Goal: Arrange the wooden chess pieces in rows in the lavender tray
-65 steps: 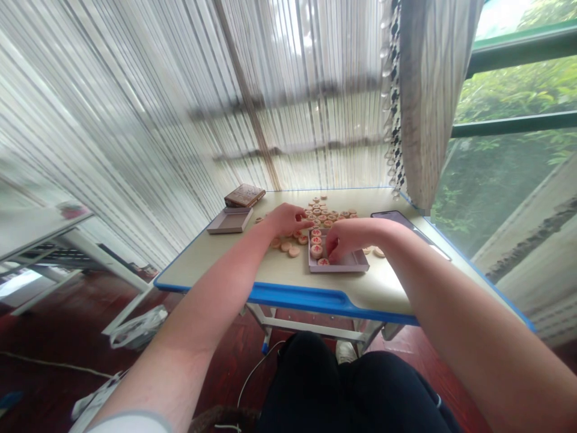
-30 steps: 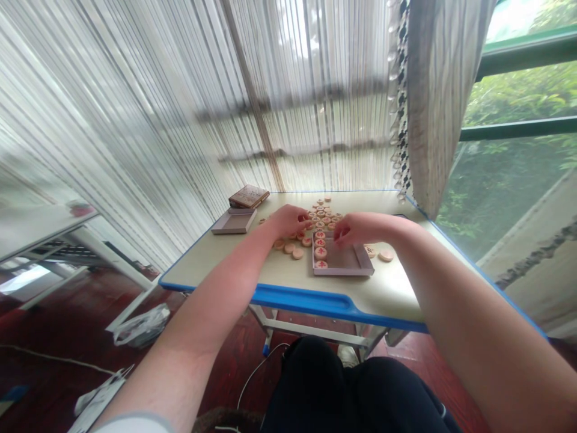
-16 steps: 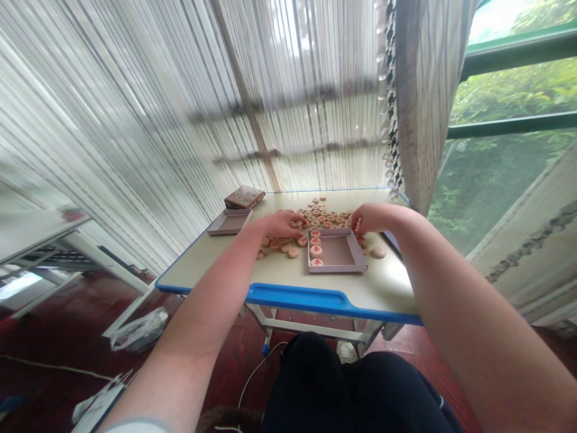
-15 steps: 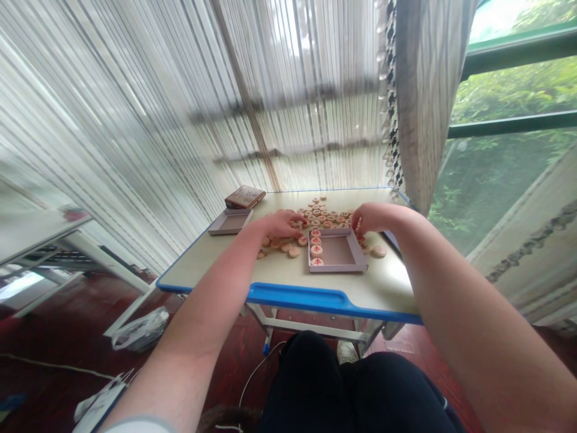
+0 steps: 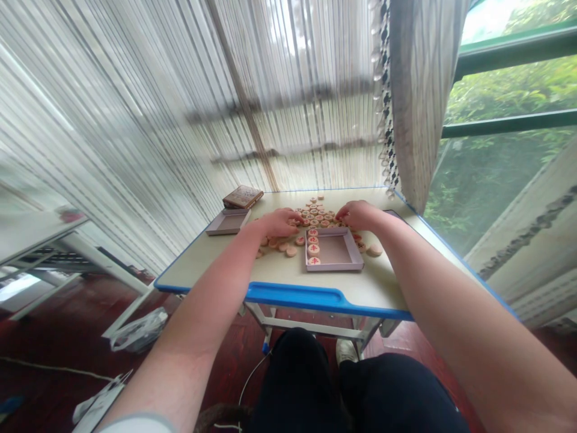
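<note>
A shallow cardboard box [image 5: 336, 267] sits on the table, with a column of xiangqi pieces [image 5: 314, 248] with red characters along its left side. Beyond it lies a loose heap of round wooden xiangqi pieces [image 5: 319, 215]. My left hand [image 5: 283, 222] rests over the heap's left part, fingers stretched and apart, nothing seen in its grasp. At the heap's right side, behind the box, my right hand [image 5: 358, 215] reaches down with bent, parted fingers touching pieces; its thumb is mostly hidden. More pieces [image 5: 291, 251] lie under and in front of my left hand.
An empty box half [image 5: 228, 222] and a patterned brown box [image 5: 242, 196] stand at the table's back left. A single piece [image 5: 374, 249] lies right of the open box. The table's blue front edge [image 5: 295, 294] faces my knees; a string curtain [image 5: 297, 120] hangs behind.
My right hand has moved left, from beside the box's right far corner onto the heap behind it. My left hand stays nearly in place. The view has shifted slightly.
</note>
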Demonstrator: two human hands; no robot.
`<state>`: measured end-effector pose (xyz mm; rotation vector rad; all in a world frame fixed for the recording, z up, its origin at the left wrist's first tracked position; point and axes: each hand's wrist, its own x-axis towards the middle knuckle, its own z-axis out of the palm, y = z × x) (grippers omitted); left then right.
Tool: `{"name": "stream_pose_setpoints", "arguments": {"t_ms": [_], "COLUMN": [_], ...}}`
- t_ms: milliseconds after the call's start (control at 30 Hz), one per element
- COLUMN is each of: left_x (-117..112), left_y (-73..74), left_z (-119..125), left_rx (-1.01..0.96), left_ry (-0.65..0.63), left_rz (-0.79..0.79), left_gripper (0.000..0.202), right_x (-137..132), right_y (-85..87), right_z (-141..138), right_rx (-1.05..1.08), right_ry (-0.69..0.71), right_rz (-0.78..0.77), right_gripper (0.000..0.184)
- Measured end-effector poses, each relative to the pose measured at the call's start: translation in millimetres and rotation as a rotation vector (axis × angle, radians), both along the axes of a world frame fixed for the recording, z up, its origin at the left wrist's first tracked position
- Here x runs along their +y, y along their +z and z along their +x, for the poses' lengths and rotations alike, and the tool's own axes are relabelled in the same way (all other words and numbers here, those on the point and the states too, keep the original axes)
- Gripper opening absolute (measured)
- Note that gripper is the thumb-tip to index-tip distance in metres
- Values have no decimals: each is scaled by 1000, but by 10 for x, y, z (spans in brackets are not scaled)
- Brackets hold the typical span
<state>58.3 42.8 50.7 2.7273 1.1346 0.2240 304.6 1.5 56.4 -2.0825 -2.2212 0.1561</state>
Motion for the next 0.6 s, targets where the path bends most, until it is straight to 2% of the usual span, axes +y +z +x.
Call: {"name": "stream_pose_setpoints", "arguments": {"t_ms": [133, 200, 300, 367, 500, 600], "left_x": [-19, -14, 4, 25, 93, 125], "left_y": [72, 87, 64, 31, -14, 11], "left_z": [-60, -79, -87, -85, -86, -109], "left_rx": [63, 72, 42, 11, -11, 16], "left_ry": [-65, -58, 0, 62, 169, 224], "left_rz": [-78, -88, -88, -88, 30, 96], "left_gripper": [66, 69, 64, 57, 40, 33], "right_x": [47, 42, 6, -17, -43, -73], "right_y": [-88, -102, -90, -74, -43, -8], "right_z": [8, -19, -84, -115, -120, -121], "right_rx": [42, 118, 233, 218, 104, 111], "right_ry": [20, 62, 158, 189, 168, 148], "right_rz": [57, 120, 111, 53, 56, 38], "right_gripper": [31, 31, 31, 31, 33, 32]}}
